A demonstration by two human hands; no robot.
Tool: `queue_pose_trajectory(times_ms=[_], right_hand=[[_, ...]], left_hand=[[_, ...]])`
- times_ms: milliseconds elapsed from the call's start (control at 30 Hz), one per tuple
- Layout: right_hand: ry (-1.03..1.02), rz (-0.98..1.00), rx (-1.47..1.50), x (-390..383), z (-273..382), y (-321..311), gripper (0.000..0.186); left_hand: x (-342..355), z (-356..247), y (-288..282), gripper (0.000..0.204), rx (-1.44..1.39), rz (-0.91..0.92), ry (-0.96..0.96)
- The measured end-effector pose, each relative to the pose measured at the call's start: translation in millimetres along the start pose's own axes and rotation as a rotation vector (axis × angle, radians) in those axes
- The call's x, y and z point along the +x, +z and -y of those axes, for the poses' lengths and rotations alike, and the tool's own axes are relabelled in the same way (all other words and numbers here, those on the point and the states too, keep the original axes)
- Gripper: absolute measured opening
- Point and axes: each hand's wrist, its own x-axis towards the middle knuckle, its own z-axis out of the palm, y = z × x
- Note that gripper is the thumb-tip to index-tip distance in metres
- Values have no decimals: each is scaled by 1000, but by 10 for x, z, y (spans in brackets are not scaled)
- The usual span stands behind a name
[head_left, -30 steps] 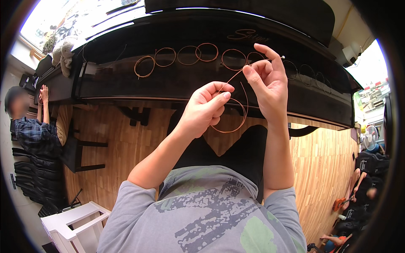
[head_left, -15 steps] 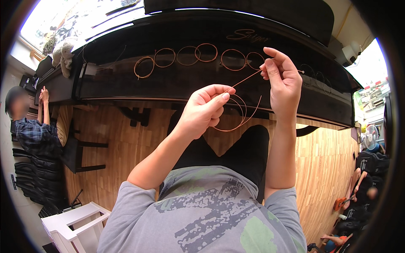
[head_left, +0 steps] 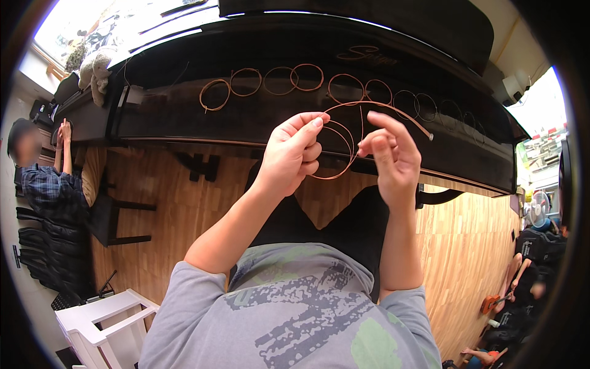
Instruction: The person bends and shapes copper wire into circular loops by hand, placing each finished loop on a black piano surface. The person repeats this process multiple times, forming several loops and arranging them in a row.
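My left hand (head_left: 292, 154) is pinched on a coiled copper-coloured string (head_left: 335, 175), whose long loose section arches rightward to a pale end piece at the right. My right hand (head_left: 396, 160) has the index finger raised and its thumb apart, the other fingers half curled beside a dangling strand; it appears to grip nothing, though its fingertips are slightly blurred. Behind both hands, several coiled strings (head_left: 247, 69) lie in a row along the glossy black piano (head_left: 166, 123), copper-coloured on the left and thinner, duller ones on the right.
A seated person (head_left: 49, 184) in a plaid shirt has hands at the piano's left end, with a grey plush toy (head_left: 98, 74) nearby. A white wooden stand (head_left: 92, 326) is at lower left; black bags (head_left: 538, 240), a fan (head_left: 539, 206) and a small orange stringed instrument (head_left: 490, 302) are right.
My right hand has moved down and left, and the stretch of string it pinched now springs up in an arc. My left hand has risen slightly, still holding the coil.
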Motion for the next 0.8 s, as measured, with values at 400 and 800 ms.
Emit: queue_pose_trajectory(times_ms=[400, 800], right_hand=[[95, -65, -382, -5, 69, 100, 24], [158, -145, -275, 39, 93, 27, 27]], left_hand=[[16, -1, 3, 16, 69, -42, 99], [27, -56, -124, 16, 56, -40, 135]])
